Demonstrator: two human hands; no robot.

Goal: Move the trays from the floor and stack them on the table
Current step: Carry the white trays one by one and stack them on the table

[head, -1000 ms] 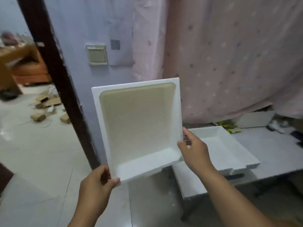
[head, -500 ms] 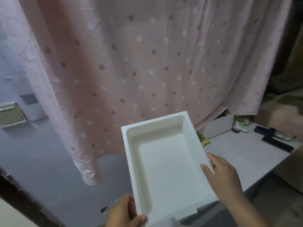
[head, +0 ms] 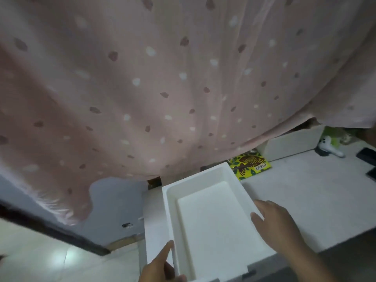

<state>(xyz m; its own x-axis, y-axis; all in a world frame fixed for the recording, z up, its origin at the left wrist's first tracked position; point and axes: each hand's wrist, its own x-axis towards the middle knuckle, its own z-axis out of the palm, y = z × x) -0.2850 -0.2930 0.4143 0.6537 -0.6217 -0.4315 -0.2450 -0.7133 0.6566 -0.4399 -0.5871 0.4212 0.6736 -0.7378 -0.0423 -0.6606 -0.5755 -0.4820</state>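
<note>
Both hands: on 1 white tray [head: 207,218], and it is down at the table, so this looks like the setting-down step of the stack.
Curtain: pink spotted curtain [head: 162,88] fills the upper view and hangs over the table's far edge, right behind the tray's far end.
Table: white table [head: 317,200], bare to the right of the tray; the tray sits at its near left corner.
Tray position: long axis running away from the person, near end at the table's front edge. Whether another tray lies under it, I cannot tell; a stepped white edge shows at the near right corner.
Tray looks: plain white, foam-like, rectangular, thick rim, shallow flat well, nothing inside, right way up.
Right hand: right hand [head: 278,226] lies on the right rim, fingers fairly straight and spread over the edge, pressing rather than gripping.
Left hand: left hand [head: 160,267] at the near left corner, 1 finger stretched up along the left wall; the rest is cut off by the frame, so its grip is unclear.
Next move: as I judge it, square the tray up, let go with both hands, turn to the floor for another.
Small things: a green and yellow packet [head: 250,165] just beyond the tray's far right corner, not touching as far as I can see.
</note>
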